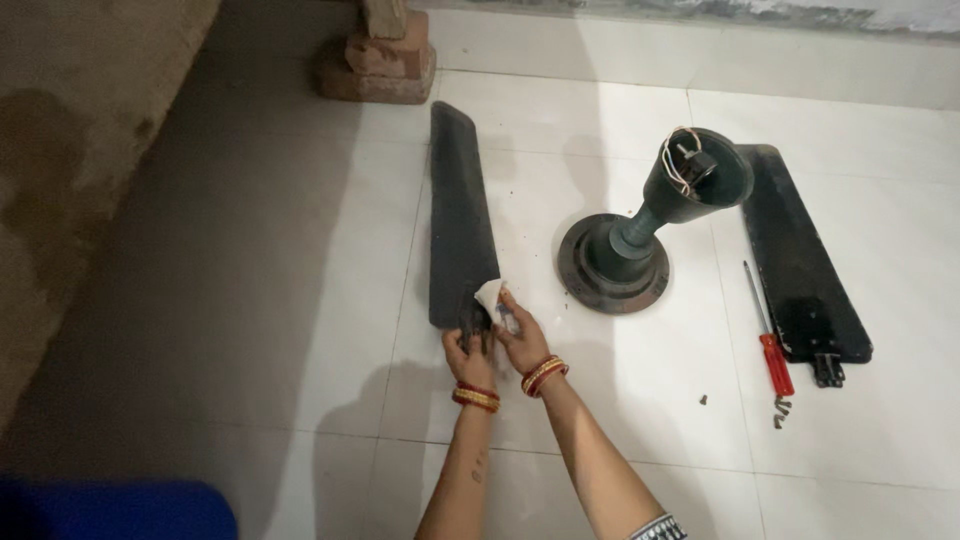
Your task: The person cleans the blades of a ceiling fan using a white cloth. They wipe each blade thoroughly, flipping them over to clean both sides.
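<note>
Left hand: your left hand (468, 350) grips the near bracket end of the long dark metal fan blade (458, 215), fingers closed round it
Right hand: your right hand (522, 340) pinches a small white cloth (490, 295) against that same end
Blade: it lies flat on the white tiled floor (250, 300), stretching away towards the far brick block (375, 60)
Motor: the dark green fan motor with its cup (640, 225) stands just to the right
Far right: a second dark blade (800, 260) lies beside a red-handled screwdriver (770, 335)
</note>
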